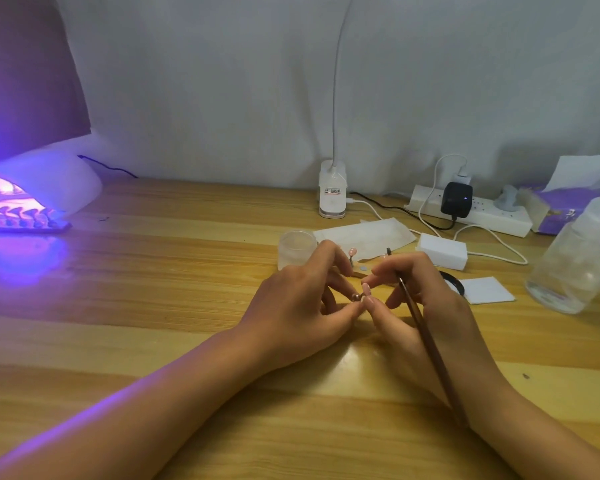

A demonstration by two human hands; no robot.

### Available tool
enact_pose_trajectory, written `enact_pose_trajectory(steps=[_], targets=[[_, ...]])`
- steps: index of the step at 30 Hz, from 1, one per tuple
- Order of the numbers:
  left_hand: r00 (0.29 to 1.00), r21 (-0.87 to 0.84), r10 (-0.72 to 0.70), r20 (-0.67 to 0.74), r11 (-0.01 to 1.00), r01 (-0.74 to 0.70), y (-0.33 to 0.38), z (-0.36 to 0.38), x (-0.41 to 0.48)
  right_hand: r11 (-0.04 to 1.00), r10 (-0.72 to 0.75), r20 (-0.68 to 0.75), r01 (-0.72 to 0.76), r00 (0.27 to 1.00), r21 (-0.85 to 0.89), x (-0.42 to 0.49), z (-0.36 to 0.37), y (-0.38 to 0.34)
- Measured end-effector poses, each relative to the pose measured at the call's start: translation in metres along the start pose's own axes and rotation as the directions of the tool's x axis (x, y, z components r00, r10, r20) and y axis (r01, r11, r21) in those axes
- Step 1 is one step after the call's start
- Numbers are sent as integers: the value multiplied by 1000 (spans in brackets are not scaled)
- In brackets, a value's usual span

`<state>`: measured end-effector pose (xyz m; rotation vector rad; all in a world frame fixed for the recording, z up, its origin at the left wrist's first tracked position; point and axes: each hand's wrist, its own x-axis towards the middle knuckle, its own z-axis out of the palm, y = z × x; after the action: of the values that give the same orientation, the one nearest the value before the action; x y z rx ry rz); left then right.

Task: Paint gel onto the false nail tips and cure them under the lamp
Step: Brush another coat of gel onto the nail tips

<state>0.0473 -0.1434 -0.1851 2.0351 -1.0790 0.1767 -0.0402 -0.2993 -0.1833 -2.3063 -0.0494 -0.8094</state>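
Observation:
My left hand [302,306] pinches a small stand carrying a pink false nail tip [366,289] at the middle of the wooden table [153,306]. My right hand [426,299] grips a thin dark brush [426,337], its handle running back over my wrist and its tip hidden among my fingers beside the nail. Another pink nail tip on a stand [352,252] stands just behind my left hand. At the far left the white curing lamp [45,181] glows violet, with a row of several nail tips on a strip [21,220] under it.
A frosted jar [297,247] and a white tissue [364,237] lie behind my hands. A clip desk lamp [332,192], a power strip [478,211] with cables, a white block [442,251], a white pad [485,289] and a clear plastic bottle [575,258] crowd the right.

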Motion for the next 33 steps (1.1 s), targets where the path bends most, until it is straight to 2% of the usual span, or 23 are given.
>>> enact_pose_trajectory(steps=[5, 12, 20, 25, 29, 33], targets=[[999, 199, -34, -27, 979, 39, -3, 2, 0, 991, 93, -47, -88, 995, 96, 2, -3, 7], [974, 163, -215, -74, 961, 225, -13, -1, 6, 967, 168, -46, -156, 985, 200, 3, -4, 11], [964, 192, -258, 56, 951, 243, -18, 4, 8, 940, 242, -56, -220, 969, 262, 3, -6, 11], [965, 110, -261, -2, 959, 260, -17, 1, 9, 941, 251, -49, -232, 967, 245, 4, -5, 11], [972, 258, -232, 45, 942, 213, -17, 1, 9, 950, 238, -45, -223, 970, 220, 4, -4, 13], [975, 202, -220, 32, 957, 209, -17, 0, 9, 965, 213, -40, -204, 976, 166, 4, -2, 15]])
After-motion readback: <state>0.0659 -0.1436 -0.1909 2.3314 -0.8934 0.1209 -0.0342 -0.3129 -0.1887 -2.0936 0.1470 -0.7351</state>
